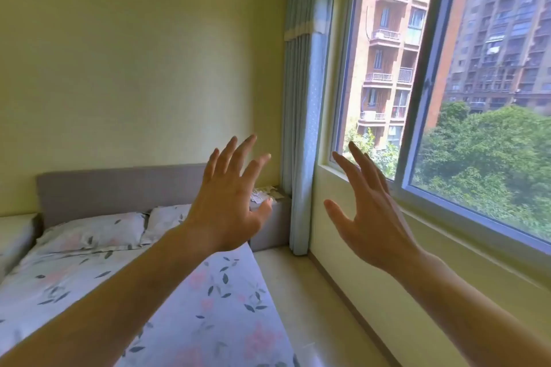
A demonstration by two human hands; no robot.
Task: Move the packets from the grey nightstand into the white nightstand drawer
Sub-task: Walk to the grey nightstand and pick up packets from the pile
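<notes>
Both my hands are raised in front of me with fingers spread, holding nothing. My left hand (231, 197) partly hides the grey nightstand (272, 225), which stands in the far corner between the bed and the curtain. Several pale packets (266, 193) lie on top of that nightstand, just past my left fingertips in the picture but well beyond reach. My right hand (368, 211) hovers in front of the window wall. At the far left edge, beyond the bed, sits a white surface (15, 232) that may be the white nightstand; no drawer is visible.
A bed (208, 307) with a floral sheet, two pillows and a grey headboard (119, 188) fills the lower left. A strip of pale floor (298, 292) runs between the bed and the window wall. A blue curtain (301, 128) hangs beside the large window (447, 68).
</notes>
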